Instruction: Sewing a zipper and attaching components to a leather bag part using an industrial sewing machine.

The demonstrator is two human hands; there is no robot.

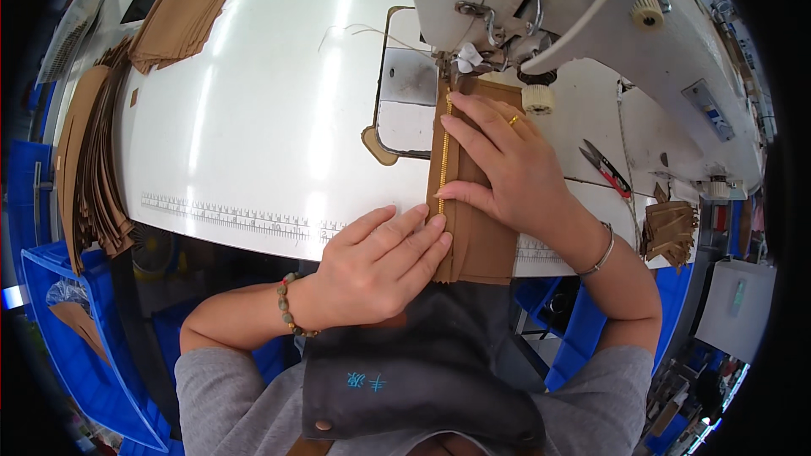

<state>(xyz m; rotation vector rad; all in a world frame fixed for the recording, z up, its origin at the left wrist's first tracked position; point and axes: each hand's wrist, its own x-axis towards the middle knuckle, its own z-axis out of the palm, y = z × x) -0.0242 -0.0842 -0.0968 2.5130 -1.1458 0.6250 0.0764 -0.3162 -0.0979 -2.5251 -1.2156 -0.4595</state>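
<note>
A brown panel (486, 241) with a gold-toothed zipper (444, 152) along its left side lies on the white sewing table. Its far end reaches under the presser foot (454, 78) of a sewing machine (498, 0). Stretched out flat, the fingers of my left hand (376, 266) touch the near left edge of the panel beside the zipper. Across the panel lies my right hand (511, 160), fingertips on the zipper near the foot and thumb apart, lower down the same zipper. Neither hand is closed around anything. My right palm covers part of the panel.
Stacked brown pieces (190, 13) lie at the far left, and more (93, 160) hang over the left edge. Red-handled thread snips (606, 171) and a bundle of brown pieces (670, 230) are at right. A blue bin (93, 346) stands below left. A printed ruler (236, 213) runs along the near edge.
</note>
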